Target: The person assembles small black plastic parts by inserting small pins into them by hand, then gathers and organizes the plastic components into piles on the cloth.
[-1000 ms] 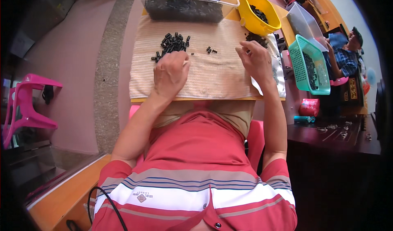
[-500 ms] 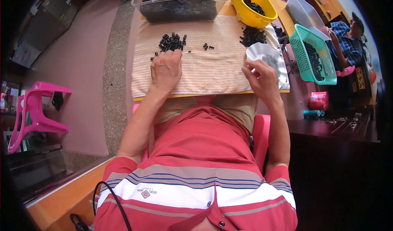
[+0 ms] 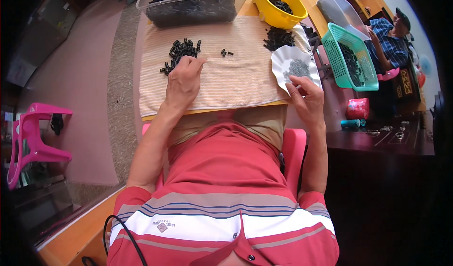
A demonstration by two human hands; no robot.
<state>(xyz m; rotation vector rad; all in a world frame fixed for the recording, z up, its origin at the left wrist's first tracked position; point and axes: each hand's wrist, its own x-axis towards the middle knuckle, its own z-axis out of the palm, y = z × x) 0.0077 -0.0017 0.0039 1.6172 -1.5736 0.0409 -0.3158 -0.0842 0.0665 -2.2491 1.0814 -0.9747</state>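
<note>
Left hand point(image 3: 183, 81), left of centre, fingers curled beside the black pile point(image 3: 181, 51); grip hidden, cannot tell; right hand point(image 3: 307, 100), right of centre, fingers bent at the white dish point(image 3: 278, 64), grip unclear; pile on cloth point(image 3: 236, 82), upper left of centre.

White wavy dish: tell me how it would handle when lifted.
The white dish looks thin and wavy-edged, so it may be light and flex slightly. Its small grey pieces seem loose, so they would probably slide if tilted.
</note>
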